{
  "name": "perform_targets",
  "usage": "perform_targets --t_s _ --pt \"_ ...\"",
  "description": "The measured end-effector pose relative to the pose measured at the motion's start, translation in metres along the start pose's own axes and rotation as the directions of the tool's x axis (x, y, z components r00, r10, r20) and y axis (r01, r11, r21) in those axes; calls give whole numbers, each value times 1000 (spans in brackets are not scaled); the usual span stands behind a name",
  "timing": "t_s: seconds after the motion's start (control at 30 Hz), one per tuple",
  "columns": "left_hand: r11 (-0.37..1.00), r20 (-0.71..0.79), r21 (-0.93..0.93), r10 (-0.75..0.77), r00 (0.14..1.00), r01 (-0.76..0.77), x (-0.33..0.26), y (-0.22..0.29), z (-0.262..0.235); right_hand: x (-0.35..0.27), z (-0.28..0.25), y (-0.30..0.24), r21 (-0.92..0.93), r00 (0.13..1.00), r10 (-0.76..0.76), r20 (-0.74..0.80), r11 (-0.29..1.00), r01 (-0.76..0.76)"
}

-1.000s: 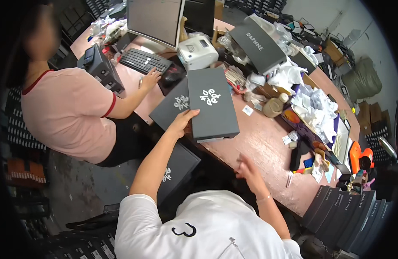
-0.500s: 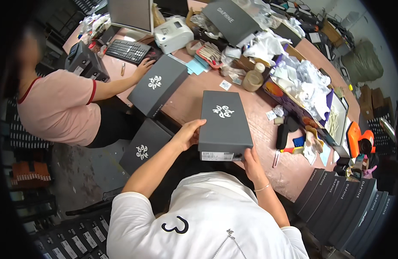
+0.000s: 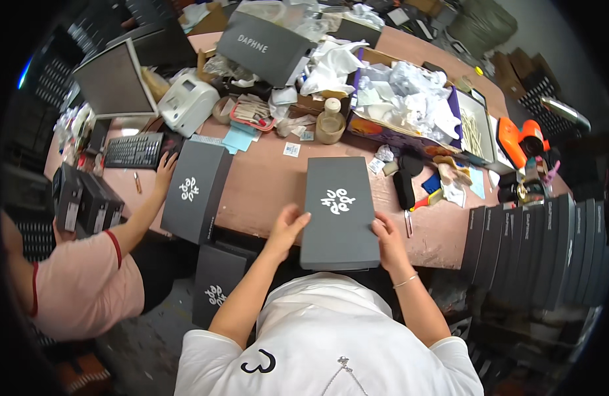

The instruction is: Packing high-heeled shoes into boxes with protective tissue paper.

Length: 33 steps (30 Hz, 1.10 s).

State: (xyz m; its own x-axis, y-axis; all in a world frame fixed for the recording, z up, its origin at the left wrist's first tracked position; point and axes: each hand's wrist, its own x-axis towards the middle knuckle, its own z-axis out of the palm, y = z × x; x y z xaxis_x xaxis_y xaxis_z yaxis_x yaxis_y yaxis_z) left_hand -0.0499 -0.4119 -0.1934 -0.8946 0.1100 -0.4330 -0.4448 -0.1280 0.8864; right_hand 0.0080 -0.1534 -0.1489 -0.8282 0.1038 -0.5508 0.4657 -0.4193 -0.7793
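Note:
A dark grey shoebox (image 3: 339, 204) with white lettering on its lid is at the table's front edge, close to my body. My left hand (image 3: 287, 232) holds its left side, thumb against the edge and fingers curled. On the opposite side, my right hand (image 3: 390, 243) grips the box near its front corner, with a thin bracelet on that wrist. The lid is on, so the contents are hidden. Fingers under the box cannot be seen.
At left, a co-worker's hand (image 3: 164, 170) is by a keyboard (image 3: 134, 150) and another grey shoebox (image 3: 195, 188). A glass bottle (image 3: 330, 123), a carton of crumpled paper (image 3: 407, 135), and a brush (image 3: 405, 183) lie beyond. Grey boxes (image 3: 515, 247) stand stacked at right.
My view has swung to the right. The shoebox has come closer to me, and its labelled end no longer shows. My hands have stayed at its two sides.

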Motion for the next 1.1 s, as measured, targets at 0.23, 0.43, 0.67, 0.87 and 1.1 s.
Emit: perform_targets --t_s 0.23,0.43,0.67,0.87,1.1 --pt "854 310 457 107 945 -247 15 58 -71 -30 112 46 -742 864 -31 502 499 448" --pt "404 11 897 388 922 -180 37 24 -146 -4 42 33 -945 825 -535 181 138 298" --pt "141 817 492 265 512 -859 -10 25 17 103 35 24 -889 814 -444 375 -421 180" --pt "718 647 520 23 762 -463 -6 25 20 100 29 -37 -977 917 -339 208 -125 175" --pt "799 478 361 285 831 -481 84 111 44 83 6 -77 -752 798 -123 589 276 598"
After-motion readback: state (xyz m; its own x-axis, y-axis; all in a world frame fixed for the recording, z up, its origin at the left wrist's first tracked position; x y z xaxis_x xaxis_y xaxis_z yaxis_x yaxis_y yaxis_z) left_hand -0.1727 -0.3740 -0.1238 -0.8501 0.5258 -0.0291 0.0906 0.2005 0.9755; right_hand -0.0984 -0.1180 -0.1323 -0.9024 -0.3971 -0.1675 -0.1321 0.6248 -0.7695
